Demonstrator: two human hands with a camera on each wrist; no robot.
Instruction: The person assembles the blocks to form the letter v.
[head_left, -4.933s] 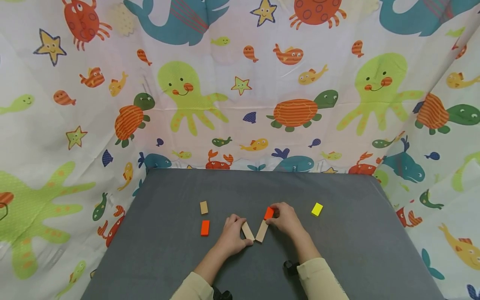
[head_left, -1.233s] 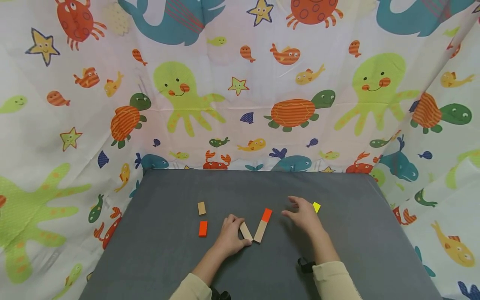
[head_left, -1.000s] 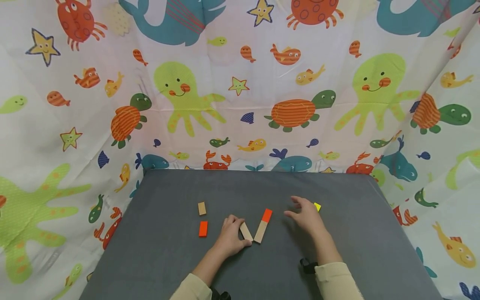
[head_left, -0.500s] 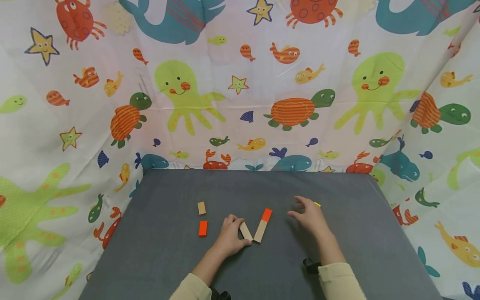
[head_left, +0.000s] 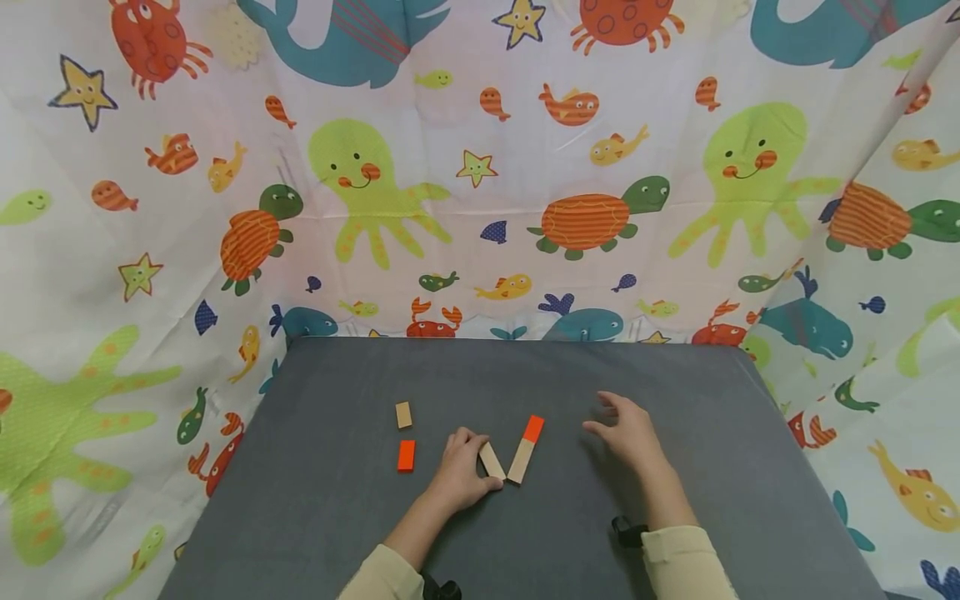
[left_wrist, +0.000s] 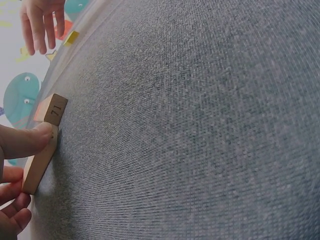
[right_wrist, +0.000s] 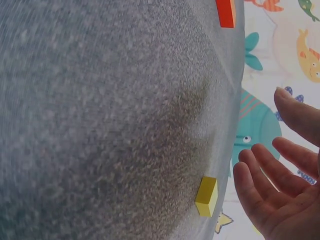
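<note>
Right hand (head_left: 628, 432), spread, has drifted rightward | I see the yellow block (right_wrist: 206, 196) near it on the gray tabletop (head_left: 525, 542) | left hand (head_left: 455, 469) pinches a plain wooden block (head_left: 492, 462)

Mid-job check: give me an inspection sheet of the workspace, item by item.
Surface: grey cloth-covered table.
Job's things: a plain wooden rectangular block and a matching wooden block form a V; an orange-red rectangular block sits at the right leg's far end. Apart on the left lie a second orange-red block and a small wooden block; a yellow rectangular block lies on the right.
Clutter: nothing seen.
Hands: left hand pinches the V's left leg; right hand holds nothing.
Cables: nothing seen.
Surroundings: white curtain printed with sea animals.
</note>
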